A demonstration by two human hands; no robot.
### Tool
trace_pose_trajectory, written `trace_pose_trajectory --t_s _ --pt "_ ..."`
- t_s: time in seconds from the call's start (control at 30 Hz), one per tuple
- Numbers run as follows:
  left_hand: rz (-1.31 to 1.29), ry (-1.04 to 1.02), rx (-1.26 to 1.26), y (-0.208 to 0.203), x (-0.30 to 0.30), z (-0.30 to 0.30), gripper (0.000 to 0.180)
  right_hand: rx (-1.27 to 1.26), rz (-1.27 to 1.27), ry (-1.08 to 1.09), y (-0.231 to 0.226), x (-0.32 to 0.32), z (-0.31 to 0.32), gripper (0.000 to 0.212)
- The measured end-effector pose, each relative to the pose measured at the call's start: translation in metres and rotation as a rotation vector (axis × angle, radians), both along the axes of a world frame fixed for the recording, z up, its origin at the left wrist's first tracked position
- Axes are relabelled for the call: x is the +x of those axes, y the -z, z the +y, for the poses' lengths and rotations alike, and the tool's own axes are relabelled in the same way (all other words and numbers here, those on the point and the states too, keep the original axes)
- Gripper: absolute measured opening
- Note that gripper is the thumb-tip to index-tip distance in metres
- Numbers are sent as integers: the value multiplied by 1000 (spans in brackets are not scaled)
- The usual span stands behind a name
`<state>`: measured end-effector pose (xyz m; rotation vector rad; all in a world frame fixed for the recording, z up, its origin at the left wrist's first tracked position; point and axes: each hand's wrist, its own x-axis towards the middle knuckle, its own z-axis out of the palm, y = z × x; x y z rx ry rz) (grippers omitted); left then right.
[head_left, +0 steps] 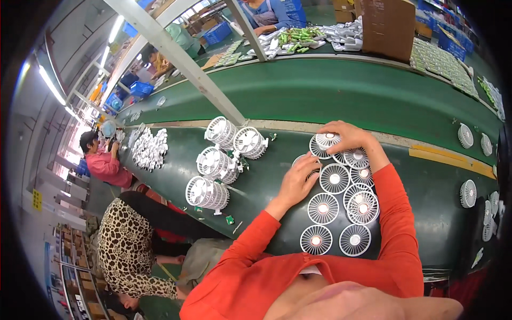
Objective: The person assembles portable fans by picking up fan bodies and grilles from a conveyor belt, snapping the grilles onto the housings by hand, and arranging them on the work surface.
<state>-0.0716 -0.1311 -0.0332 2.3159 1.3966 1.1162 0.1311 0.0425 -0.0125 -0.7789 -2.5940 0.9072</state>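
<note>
Several round white fan grilles (335, 178) with thin radial spokes lie close together on the dark green work surface in front of me, some overlapping. My right hand (349, 136) is closed on the rim of a fan grille (326, 140) at the far end of the group, thumb and fingers around its edge. On the left side, my left hand (296, 182) is open, its fingers stretched over the edge of another grille (301, 161), which they partly cover. Nearer to me are more grilles (355, 240) lying flat, some with an orange-tinted centre.
Stacks of white fan housings (208, 193) stand to the left, with small green circuit boards (230, 220) beside them. Farther left is a heap of white parts (150, 149). More grilles (468, 193) sit at the right. A green conveyor belt (320, 90) and metal post (186, 69) lie beyond; other people work nearby.
</note>
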Motion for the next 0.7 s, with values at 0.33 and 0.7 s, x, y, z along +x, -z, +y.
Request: trace_pose_trajectory --t_s 0.33,0.7 --pt "-27 -386 148 -26 -64 -32 20 -48 20 -42 -5 1 5 75" --pt "-15 -586 322 -56 -118 -72 18 -66 0 -19 -4 -7 -1 78"
